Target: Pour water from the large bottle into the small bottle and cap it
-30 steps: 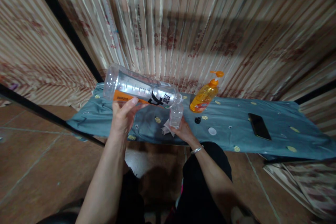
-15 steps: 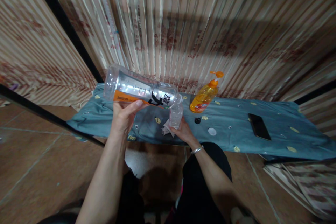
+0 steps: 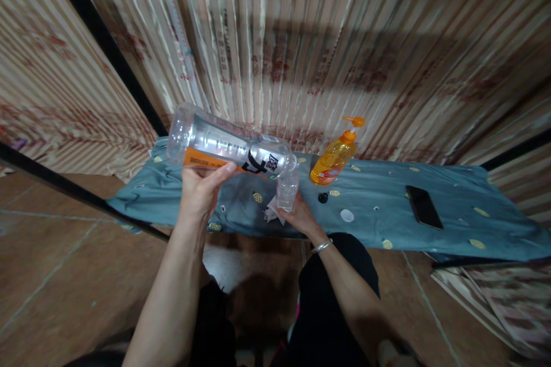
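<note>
A narrow table (image 3: 370, 183) draped in blue-green patterned cloth carries a loose spread of things. Just right of the two bottles in hand stands an orange pump bottle (image 3: 332, 160), its nozzle raised against the striped curtain (image 3: 293, 40) behind. In front of it lie a small black object (image 3: 322, 198) and a white disc (image 3: 346, 215); well apart, farther right, is a dark phone (image 3: 424, 206). A crumpled pale tissue (image 3: 272, 211) sits beside the small clear bottle (image 3: 287, 192), partly covered by it and the fingers. The left hand (image 3: 200, 189) is closed round the large labelled bottle (image 3: 232, 146), tilted neck-down to the right above the table, and the right hand (image 3: 300, 215) grips the small bottle low down. The large bottle's neck overlaps the small one's top, so whether they touch cannot be told. Black bars (image 3: 103, 49) slant across the left side
</note>
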A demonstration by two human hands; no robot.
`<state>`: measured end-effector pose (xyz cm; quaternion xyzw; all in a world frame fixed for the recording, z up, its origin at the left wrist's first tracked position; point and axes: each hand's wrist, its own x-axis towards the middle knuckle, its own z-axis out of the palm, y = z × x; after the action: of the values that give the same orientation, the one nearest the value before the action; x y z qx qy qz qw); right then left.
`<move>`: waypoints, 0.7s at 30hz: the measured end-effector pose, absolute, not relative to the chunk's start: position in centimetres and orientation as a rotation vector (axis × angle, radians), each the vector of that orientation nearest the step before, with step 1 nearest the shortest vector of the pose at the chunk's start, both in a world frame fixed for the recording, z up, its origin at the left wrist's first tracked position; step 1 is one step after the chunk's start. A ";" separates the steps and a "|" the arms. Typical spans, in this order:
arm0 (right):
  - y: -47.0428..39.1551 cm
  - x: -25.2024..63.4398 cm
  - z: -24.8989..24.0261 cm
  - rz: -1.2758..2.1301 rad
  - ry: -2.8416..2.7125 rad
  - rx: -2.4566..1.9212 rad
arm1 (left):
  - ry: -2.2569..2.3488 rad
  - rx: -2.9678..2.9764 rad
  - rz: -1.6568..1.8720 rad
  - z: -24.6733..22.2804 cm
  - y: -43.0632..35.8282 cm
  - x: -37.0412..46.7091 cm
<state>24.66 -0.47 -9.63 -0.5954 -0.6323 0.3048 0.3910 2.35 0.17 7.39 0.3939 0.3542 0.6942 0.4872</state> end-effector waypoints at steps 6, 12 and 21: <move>-0.4 24.6 -9.7 0.753 -1.612 -1.526 | 0.886 0.949 1.701 7.3 0.3 2.3; -0.3 24.6 -9.9 0.749 -1.605 -1.514 | 0.877 0.954 1.730 7.3 0.3 2.4; -0.3 24.7 -10.3 0.731 -1.623 -1.501 | 0.877 0.986 1.747 7.0 0.4 2.4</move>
<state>24.71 -0.26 -10.27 -0.5922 -0.6400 0.2883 0.3956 2.38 0.42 7.05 0.4002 0.3559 0.7092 0.4585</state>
